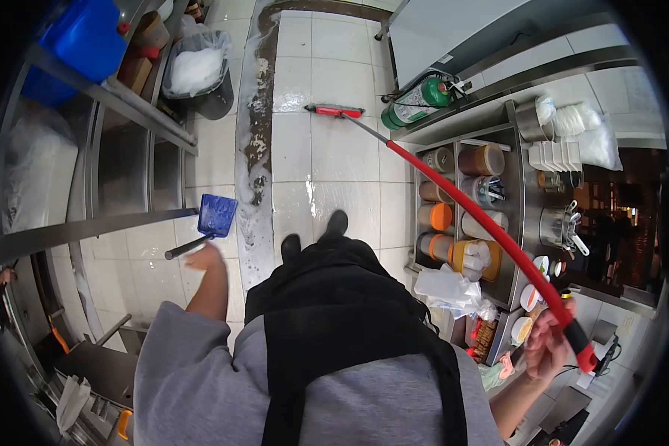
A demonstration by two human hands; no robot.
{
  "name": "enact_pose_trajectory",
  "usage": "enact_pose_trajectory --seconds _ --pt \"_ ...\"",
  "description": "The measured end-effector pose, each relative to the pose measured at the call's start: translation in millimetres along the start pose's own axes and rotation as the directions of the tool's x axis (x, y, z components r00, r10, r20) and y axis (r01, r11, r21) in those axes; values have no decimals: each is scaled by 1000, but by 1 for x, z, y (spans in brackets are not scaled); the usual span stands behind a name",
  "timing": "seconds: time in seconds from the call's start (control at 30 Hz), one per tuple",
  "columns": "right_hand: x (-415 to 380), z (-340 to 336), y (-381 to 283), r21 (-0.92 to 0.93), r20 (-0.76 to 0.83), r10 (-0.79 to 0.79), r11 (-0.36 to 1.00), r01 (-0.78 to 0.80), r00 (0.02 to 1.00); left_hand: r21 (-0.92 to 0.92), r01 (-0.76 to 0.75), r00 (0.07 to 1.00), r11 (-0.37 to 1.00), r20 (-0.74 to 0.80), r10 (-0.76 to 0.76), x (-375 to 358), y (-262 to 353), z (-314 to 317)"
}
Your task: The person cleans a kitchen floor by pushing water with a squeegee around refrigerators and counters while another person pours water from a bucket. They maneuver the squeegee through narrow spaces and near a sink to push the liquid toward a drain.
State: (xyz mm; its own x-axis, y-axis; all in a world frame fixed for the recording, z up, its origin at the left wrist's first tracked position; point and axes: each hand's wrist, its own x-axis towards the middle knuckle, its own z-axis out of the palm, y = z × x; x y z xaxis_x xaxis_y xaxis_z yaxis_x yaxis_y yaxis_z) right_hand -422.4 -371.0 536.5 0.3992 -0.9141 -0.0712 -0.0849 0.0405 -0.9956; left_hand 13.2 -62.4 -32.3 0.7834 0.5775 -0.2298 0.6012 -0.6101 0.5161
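Observation:
My right hand (546, 346) is closed near the top of a long red pole, by its black grip section. This pole belongs to a floor squeegee (464, 201), whose red and black head (336, 111) rests on the wet tiles ahead of my feet. On the other side, my left hand (204, 258) is at the dark handle of a blue dustpan (217, 215). The thumb meets the handle near the pan, with the other fingers below it; part of this grip is hard to see.
A soapy drain channel (256, 149) runs along the floor to my left. Beyond it stand a lined bin (215, 100) and metal shelving (89, 223). At right are a green cylinder (416, 104) and a rack of jars (461, 186). My dark shoes (336, 223) stand on tiles.

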Motion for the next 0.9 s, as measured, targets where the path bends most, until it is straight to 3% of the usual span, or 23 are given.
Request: enact_pose_trajectory --seconds 0.03,0.07,0.1,0.13,0.17,0.2,0.23,0.27,0.3,0.33,0.37,0.4,0.43,0.5,0.57,0.63,0.7,0.73,0.77,0.83,0.9 --pt "5 10 -12 -218 6 -76 973 76 997 -248 -156 972 956 133 193 -18 11 20" --pt "10 2 -15 -357 34 -146 922 148 989 -277 -501 815 820 167 554 -57 35 46" --pt "20 5 -17 -519 62 -336 794 318 940 -333 -597 662 730 309 683 -129 88 32" --pt "34 9 -24 -616 152 -503 625 480 851 -454 -728 335 514 419 844 -191 144 9" --pt "49 13 -29 -678 261 -634 417 605 728 -687 -508 65 520 572 818 -255 211 -38" --pt "61 20 -27 -663 233 -715 379 646 659 -841 -409 -180 354 455 872 -302 247 -50" --pt "76 24 -25 -439 248 -757 468 767 604 -907 -336 -357 255 373 856 -344 273 -50" --pt "94 51 -25 -363 227 -848 383 850 479 -976 -190 -506 108 191 841 -379 300 -63" --pt "112 74 -25 -287 191 -918 285 914 346 -977 -213 -613 18 148 776 -409 319 -75" --pt "125 68 -24 107 246 -853 495 862 460 -950 -311 -449 -15 133 884 -433 317 -73" --pt "143 67 -26 468 346 -777 629 621 525 -947 -320 -443 -6 144 885 -437 326 -56" --pt "158 74 -22 378 293 -818 574 726 494 -962 -273 -520 35 178 836 -441 338 -32" --pt "174 71 -34 264 479 -705 684 681 523 -971 -228 -596 76 201 777 -444 353 -6" --pt "225 81 -14 331 479 -754 630 703 450 -978 -184 -550 97 184 815 -457 384 39" --pt "277 85 3 288 407 -779 605 742 477 -987 -159 -480 36 109 870 -471 421 92" --pt "329 77 24 75 309 -803 554 829 509 -980 -197 -403 -40 44 914 -485 466 149" --pt "392 90 47 113 169 -871 482 869 461 -959 -284 -334 2 101 937 -489 511 187" --pt "412 94 52 121 195 -836 540 833 513 -944 -330 -302 21 126 945 -491 533 202" --pt "427 97 48 49 261 -787 589 807 559 -944 -328 -292 24 126 948 -495 544 210" --pt "450 89 38 101 220 -818 560 822 531 -921 -390 -273 19 135 952 -504 568 216" --pt "456 62 -1 94 170 -790 608 788 589 -898 -439 -337 26 192 922 -522 579 198"
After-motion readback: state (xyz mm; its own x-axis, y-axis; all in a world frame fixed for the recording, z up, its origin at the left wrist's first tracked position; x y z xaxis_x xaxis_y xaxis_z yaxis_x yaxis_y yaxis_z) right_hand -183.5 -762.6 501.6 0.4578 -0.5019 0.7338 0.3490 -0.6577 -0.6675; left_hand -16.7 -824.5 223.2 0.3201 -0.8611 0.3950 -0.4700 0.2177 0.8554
